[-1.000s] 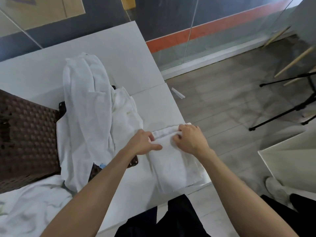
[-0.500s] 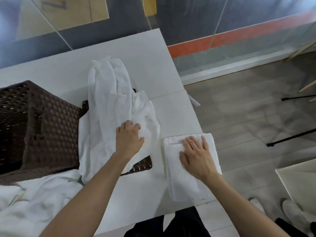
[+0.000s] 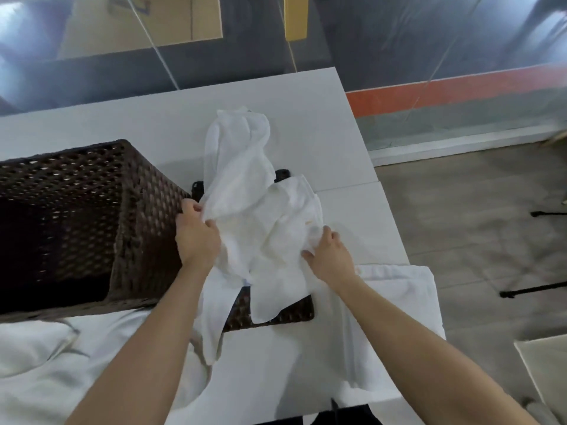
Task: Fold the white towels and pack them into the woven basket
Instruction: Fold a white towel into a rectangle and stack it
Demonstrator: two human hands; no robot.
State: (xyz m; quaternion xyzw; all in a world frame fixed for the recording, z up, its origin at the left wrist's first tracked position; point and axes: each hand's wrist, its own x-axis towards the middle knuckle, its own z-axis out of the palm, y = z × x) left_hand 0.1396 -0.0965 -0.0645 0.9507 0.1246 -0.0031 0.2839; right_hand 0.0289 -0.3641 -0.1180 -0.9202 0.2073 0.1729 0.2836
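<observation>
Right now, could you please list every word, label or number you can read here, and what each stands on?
Nothing can be read.
Tan panel behind the glass: a bluish mark, too blurred to read.
White towel and woven basket: no text shows.

Studio-like office room: glass partition, white table, tripod legs on grey plank floor.
</observation>
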